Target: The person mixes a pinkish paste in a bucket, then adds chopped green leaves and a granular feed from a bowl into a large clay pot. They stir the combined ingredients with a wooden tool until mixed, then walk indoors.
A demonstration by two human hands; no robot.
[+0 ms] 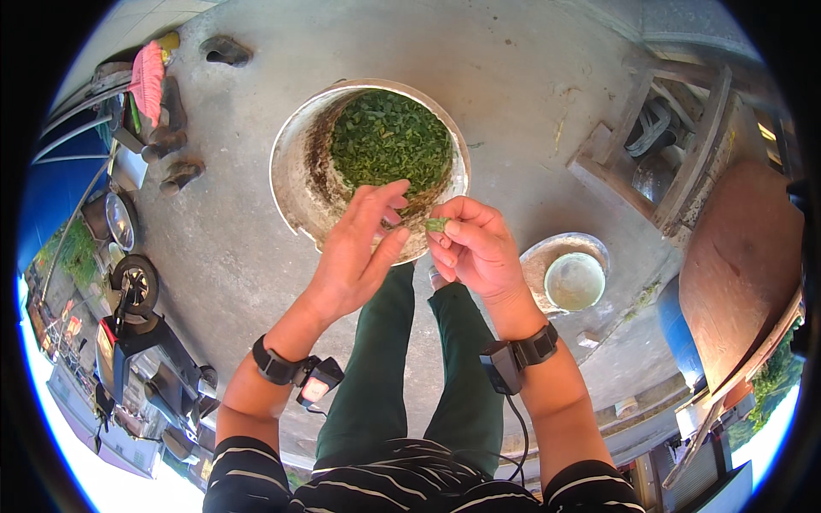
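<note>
A large pale bucket (295, 162) with a dirty inner wall stands on the floor in front of me. Chopped green leaves (389, 137) fill its bottom. Over the near rim, my right hand (475, 244) pinches a small piece of green leaf (437, 225) between thumb and fingers. To its left, my left hand (363, 248) hovers above the bucket's near side with its fingers apart, holding nothing. Both wrists carry black straps with small boxes.
To the right sits a shallow basin (534, 265) with a pale bowl (575, 282) in it. A wooden frame (658, 145) and a brown board (740, 274) stand farther right. Shoes (175, 141), a pink broom (147, 84) and a scooter (141, 359) line the left.
</note>
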